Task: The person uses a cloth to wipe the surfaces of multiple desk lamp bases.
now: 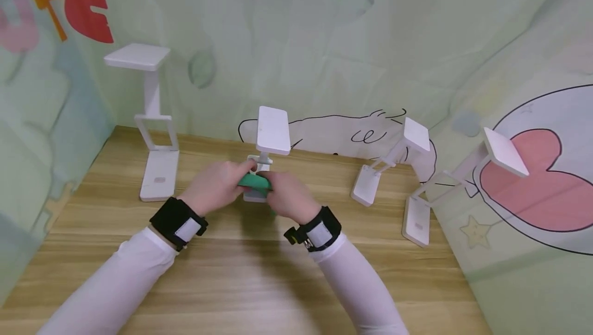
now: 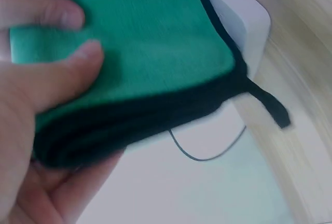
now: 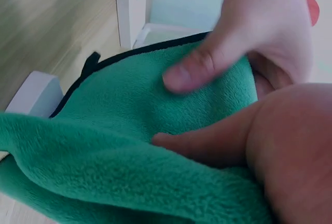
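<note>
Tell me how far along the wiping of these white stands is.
Done: nothing shows which stands are already wiped. In hand: both the left hand and right hand hold a folded green cloth over the base of the middle stand. Left: possibly the tall stand and the two stands at right, all untouched now.

Three white stands (image 1: 155,119) (image 1: 394,162) (image 1: 458,186) — wooden table (image 1: 241,273)

Folded green cloth (image 1: 255,182) with black edging, atop white stand base (image 1: 256,195)
</note>
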The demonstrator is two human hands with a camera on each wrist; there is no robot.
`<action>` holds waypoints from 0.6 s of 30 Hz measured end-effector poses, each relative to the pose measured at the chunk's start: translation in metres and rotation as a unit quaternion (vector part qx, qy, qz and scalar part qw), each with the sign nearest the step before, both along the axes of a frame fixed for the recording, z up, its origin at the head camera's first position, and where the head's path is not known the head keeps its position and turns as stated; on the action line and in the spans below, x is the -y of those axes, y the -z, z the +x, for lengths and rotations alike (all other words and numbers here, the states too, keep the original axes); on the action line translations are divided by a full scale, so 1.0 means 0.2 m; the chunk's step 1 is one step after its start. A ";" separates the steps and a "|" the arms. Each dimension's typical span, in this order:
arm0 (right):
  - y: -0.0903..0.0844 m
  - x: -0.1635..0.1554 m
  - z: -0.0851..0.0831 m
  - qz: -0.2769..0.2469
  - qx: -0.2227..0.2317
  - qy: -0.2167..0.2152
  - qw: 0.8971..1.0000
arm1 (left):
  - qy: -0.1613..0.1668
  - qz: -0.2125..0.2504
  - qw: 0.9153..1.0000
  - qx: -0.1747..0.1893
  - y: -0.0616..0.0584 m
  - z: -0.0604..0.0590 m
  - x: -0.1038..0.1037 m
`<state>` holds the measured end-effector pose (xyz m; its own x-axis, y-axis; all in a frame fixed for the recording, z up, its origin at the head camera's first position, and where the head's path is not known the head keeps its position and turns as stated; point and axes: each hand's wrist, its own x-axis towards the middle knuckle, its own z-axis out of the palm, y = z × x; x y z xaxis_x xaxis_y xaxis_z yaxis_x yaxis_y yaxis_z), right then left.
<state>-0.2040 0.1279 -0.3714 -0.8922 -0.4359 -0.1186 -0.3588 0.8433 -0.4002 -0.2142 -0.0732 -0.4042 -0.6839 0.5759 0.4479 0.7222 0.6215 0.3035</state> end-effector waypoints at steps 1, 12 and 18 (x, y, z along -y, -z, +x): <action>0.00 -0.01 0.00 -0.003 0.005 0.001 1.000 | -0.004 -0.002 1.000 0.022 0.00 -0.01 0.02; -0.05 -0.14 -0.01 -0.006 0.035 0.062 0.997 | -0.063 0.001 0.978 0.198 0.03 -0.17 0.11; -0.03 -0.13 0.01 -0.005 -0.080 0.054 0.995 | -0.047 0.052 0.971 0.230 0.06 -0.29 0.08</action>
